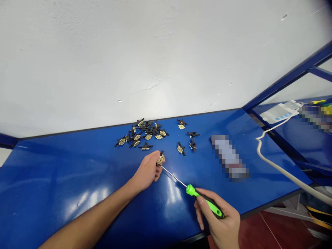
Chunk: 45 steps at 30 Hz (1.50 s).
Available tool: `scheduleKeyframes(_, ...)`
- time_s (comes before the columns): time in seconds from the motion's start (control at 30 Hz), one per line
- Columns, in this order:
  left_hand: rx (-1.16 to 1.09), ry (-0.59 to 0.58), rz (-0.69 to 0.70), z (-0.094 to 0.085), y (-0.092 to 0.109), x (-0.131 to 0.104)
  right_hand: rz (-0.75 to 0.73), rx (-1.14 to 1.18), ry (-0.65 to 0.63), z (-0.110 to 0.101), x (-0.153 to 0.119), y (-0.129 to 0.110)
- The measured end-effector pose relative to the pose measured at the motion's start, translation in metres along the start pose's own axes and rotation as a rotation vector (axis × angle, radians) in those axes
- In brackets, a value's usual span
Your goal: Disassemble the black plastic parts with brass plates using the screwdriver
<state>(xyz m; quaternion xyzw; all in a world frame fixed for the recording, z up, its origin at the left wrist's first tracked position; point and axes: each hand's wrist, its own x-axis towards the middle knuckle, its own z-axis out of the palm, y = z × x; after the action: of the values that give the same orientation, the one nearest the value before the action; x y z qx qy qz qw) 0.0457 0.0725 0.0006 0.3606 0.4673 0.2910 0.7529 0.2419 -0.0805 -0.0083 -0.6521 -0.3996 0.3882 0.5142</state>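
Part: pale-gold disc pierced with small holes, a black tab jutting above it, held over the blue table.
Left hand: grip closed around the part, thumb beside the disc.
Screwdriver: green-and-black handle, slim metal shaft, tip at the part's lower edge.
Right hand: grip wrapped around the handle.
Pile: similar parts, beyond the left hand.

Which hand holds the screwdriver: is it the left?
No, the right hand grips the green-and-black screwdriver, while the left hand holds a small black-and-gold part.
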Motion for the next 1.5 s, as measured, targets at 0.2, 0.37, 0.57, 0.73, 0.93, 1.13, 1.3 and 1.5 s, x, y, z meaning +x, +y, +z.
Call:
scheduleKeyframes(0.2,0.063,0.074,0.119,0.004,-0.004,-0.007,0.251,0.063,-0.095,-0.003,0.002,-0.013)
scheduleKeyframes(0.37,0.115,0.093,0.190,0.004,-0.007,-0.007,0.188,-0.011,0.000,-0.004,0.007,-0.025)
scheduleKeyframes(0.57,0.165,0.101,0.230,0.005,-0.006,-0.008,-0.092,0.059,0.077,-0.001,0.000,-0.036)
scheduleKeyframes(0.73,0.160,0.107,0.230,0.006,-0.006,-0.007,0.197,0.206,0.059,0.000,-0.004,-0.031)
scheduleKeyframes(0.93,0.127,0.124,0.218,0.007,-0.004,-0.007,-0.022,-0.035,-0.024,-0.012,-0.001,-0.023)
scheduleKeyframes(1.13,0.158,0.121,0.245,0.007,-0.007,-0.008,0.089,0.027,-0.009,-0.008,-0.004,-0.019)
scheduleKeyframes(1.3,0.174,0.110,0.250,0.005,-0.008,-0.007,0.114,0.024,0.139,0.004,0.001,-0.032)
scheduleKeyframes(1.5,0.209,0.091,0.244,0.004,-0.009,-0.007,-0.022,0.114,0.052,0.002,0.000,-0.029)
